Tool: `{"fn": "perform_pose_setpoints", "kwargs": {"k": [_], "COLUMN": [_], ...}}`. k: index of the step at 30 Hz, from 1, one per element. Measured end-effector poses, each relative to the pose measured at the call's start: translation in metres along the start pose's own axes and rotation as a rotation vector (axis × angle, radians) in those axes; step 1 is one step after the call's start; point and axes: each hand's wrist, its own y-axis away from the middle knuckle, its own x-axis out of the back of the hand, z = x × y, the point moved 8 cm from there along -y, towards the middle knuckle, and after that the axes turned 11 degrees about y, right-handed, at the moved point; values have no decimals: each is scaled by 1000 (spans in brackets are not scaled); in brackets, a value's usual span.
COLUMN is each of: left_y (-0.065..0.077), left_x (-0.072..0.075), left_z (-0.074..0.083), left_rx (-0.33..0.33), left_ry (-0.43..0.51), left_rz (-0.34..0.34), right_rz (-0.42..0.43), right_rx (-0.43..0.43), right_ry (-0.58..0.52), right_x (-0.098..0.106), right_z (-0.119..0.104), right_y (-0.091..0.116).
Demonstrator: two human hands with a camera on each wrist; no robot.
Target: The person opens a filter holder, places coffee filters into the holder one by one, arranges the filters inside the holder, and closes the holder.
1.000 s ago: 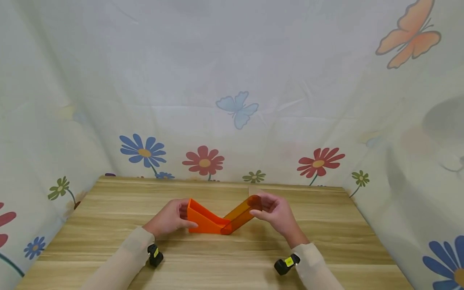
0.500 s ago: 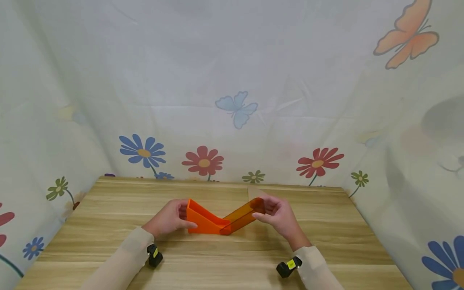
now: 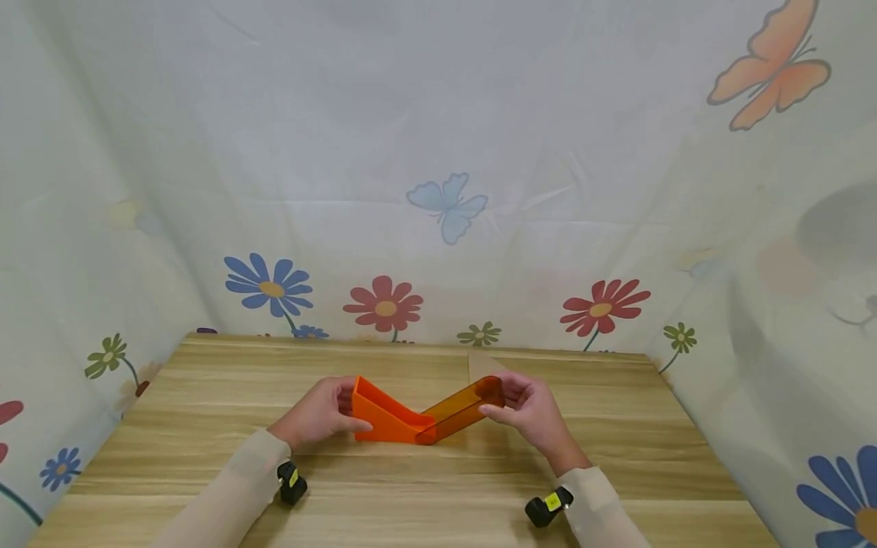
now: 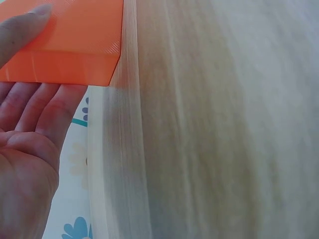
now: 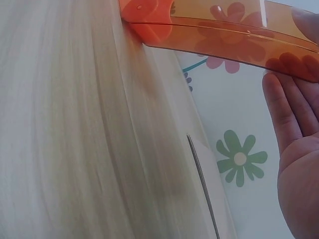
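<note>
An orange plastic box (image 3: 385,420) with a sloped open top stands at mid-table, joined by a hinge to a see-through amber lid (image 3: 455,407). The lid is swung open and slants up to the right. My left hand (image 3: 317,415) grips the box by its tall left end, thumb on the near side and fingers behind, as the left wrist view also shows at the box (image 4: 75,45). My right hand (image 3: 533,413) holds the lid's raised end between thumb and fingers. In the right wrist view, fingertips show through the amber lid (image 5: 219,45).
A thin, pale flat sheet (image 3: 481,367) lies near the back edge of the wooden table (image 3: 603,426), behind my right hand. A flower-and-butterfly curtain (image 3: 342,190) rises behind and at both sides. Each wrist wears a small black camera.
My right hand has moved slightly right and down, tilting the lid lower and wider from the box. The left hand and the box have stayed nearly still.
</note>
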Motion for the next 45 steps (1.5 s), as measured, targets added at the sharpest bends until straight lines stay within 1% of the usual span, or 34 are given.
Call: {"fn": "perform_pose_setpoints", "kwargs": {"k": [9, 18, 22, 25, 27, 29, 32, 34, 37, 40, 45], "left_y": [-1, -2, -2, -2, -2, -2, -2, -2, -2, -2, -2], "left_x": [1, 0, 0, 0, 1, 1, 1, 2, 2, 2, 2], "left_z": [-1, -3, -2, -3, -3, -4, -5, -6, -5, -5, -3], "left_rx": [2, 3, -1, -1, -1, -1, 2, 4, 5, 3, 0], "left_ry": [-8, 5, 6, 6, 6, 9, 6, 4, 3, 9, 15], "left_rz": [6, -7, -4, -1, 1, 0, 2, 4, 5, 1, -5], "right_rz": [-9, -57, -25, 29, 52, 67, 66, 59, 39, 24, 22], "right_rx": [-15, -94, -174, -267, -306, -318, -308, -309, -340, -391, -479], "right_ry": [-3, 24, 102, 239, 338, 430, 501, 527, 556, 558, 554], "right_x": [1, 14, 24, 31, 35, 39, 43, 43, 41, 38, 36], "right_z": [5, 14, 18, 26, 32, 37, 43, 46, 53, 59, 69], "right_y": [-1, -6, -16, -26, -32, -39, -48, -53, -59, -62, -66]}}
